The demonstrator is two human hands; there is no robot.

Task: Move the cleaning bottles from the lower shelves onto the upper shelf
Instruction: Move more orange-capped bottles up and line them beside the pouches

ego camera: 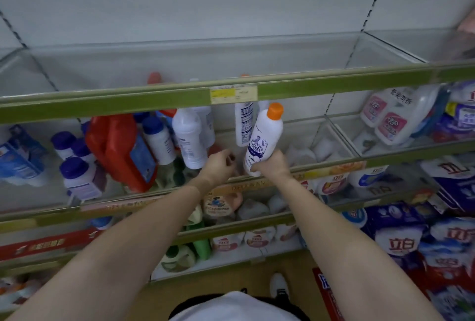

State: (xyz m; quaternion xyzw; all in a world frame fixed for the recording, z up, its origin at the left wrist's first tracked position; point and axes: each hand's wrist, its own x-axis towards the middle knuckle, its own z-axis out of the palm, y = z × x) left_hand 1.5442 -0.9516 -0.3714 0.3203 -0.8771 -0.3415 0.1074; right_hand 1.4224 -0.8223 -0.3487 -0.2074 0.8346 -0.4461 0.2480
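Observation:
My right hand (270,163) grips the bottom of a white cleaning bottle with an orange cap (262,138), held upright and tilted slightly right, just below the upper shelf's green front rail (128,100). My left hand (219,163) hovers beside it at the middle shelf's front edge, fingers curled, with nothing visible in it. Behind the hands, on the middle shelf, stand several white bottles (189,138), a red jug (120,148) and blue-capped bottles (77,174). The space above the green rail looks mostly bare; blurred caps show just over the rail.
A yellow price tag (232,94) sits on the green rail. Pink-labelled white refill packs (393,117) fill the right bay. Detergent bags (401,241) are stacked at the lower right. Green bottles (200,238) and pouches sit on lower shelves. My shoe (279,286) is on the floor.

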